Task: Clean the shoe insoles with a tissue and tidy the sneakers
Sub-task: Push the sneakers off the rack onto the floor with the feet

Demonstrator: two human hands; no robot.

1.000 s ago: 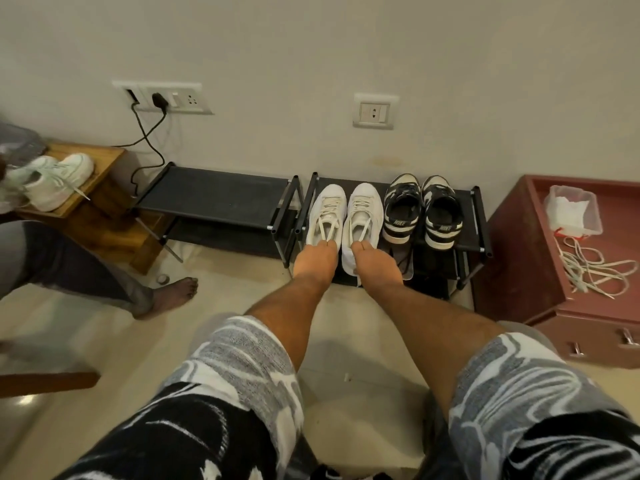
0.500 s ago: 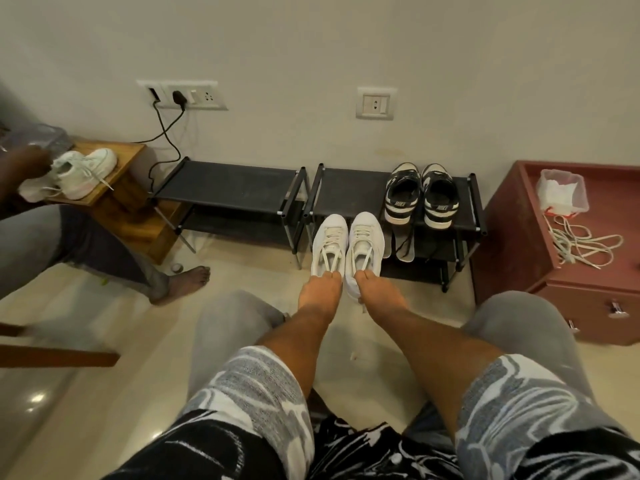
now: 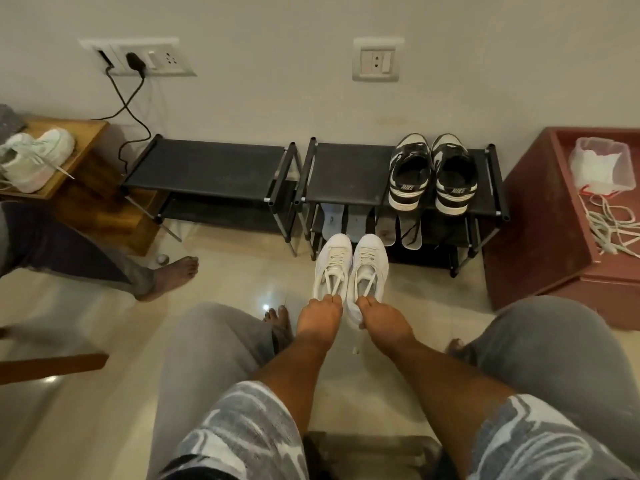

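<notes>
Gripping the white sneakers (image 3: 332,265) by the heels with curled fingers, left hand (image 3: 317,323) and right hand (image 3: 384,323) seem mid-tidying, with the insoles (image 3: 358,220) on the far rack (image 3: 346,174) likely unwiped.

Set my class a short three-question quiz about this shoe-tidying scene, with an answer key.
1. True or false: the black-and-white sneakers stand on the rack's top shelf.
2. What do the left hand and right hand each grip? A a white sneaker; B a charger; C a plastic tub.
3. Fill in: the loose insoles sit ____ the top shelf.
Key: 1 true; 2 A; 3 below.
</notes>
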